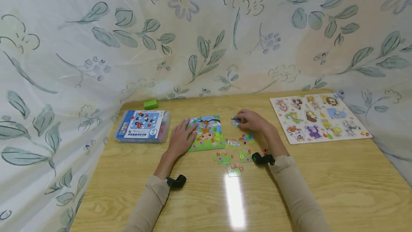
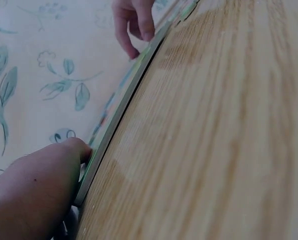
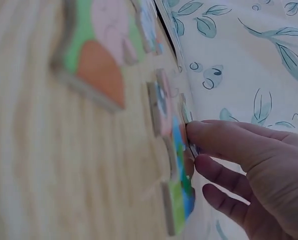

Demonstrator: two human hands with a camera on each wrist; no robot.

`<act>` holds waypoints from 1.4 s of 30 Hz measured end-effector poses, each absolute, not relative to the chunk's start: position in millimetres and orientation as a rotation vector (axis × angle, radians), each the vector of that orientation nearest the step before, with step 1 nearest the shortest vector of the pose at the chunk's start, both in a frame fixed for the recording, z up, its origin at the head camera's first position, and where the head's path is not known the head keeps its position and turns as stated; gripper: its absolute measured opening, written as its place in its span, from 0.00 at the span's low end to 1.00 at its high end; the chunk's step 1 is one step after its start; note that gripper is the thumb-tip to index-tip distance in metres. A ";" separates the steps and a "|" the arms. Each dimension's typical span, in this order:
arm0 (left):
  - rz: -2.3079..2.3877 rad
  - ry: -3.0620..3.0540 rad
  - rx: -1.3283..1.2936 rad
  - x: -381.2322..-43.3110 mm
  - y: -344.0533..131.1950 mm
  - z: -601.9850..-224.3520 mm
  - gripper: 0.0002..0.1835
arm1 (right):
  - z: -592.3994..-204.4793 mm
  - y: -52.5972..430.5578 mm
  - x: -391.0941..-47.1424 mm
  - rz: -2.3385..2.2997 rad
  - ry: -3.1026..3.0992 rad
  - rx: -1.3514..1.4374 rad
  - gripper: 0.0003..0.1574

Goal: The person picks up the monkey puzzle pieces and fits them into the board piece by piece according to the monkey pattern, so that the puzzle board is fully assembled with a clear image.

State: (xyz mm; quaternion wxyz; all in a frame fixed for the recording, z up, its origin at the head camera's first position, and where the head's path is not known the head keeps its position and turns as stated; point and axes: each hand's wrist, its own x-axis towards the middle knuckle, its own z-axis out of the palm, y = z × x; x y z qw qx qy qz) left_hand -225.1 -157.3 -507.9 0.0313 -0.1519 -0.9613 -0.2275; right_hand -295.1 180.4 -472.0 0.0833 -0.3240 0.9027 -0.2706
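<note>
**Light fingertip pinch beside the monkey board**

Your puzzle piece (image 1: 235, 122) sits at two o'clock of the monkey board (image 1: 209, 142), pinched between the thumb and fingertips of your right hand (image 1: 252, 120). That pinch looks shallow, so the piece could slip or flip if you raise it at a slant. The loose pieces (image 1: 223, 158) lie from three to five o'clock, partly beneath your reach; a sagging wrist might scatter them. Pressing sideways with your left hand (image 1: 181, 137) might slide the board into the nearest one.

That left hand grasps nothing: it rests over the board's nine-o'clock edge, thumb apart from the fingers. Your right forearm (image 1: 276, 142) comes in from four o'clock, fingers pointing down. Farther out lie the animal board (image 1: 305, 137) at three, the boxed kit (image 1: 141, 139) at nine and a green block (image 1: 150, 104) at ten.
</note>
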 end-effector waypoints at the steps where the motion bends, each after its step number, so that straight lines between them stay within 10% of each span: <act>1: -0.705 -2.962 -0.468 -224.7 -157.3 -508.3 0.25 | -472.1 180.0 -295.1 -0.774 2.703 -0.980 0.20; 42: -0.680 -2.957 -0.452 -226.5 -156.0 -510.7 0.25 | -459.8 161.8 -293.8 -1.215 2.715 -1.194 0.12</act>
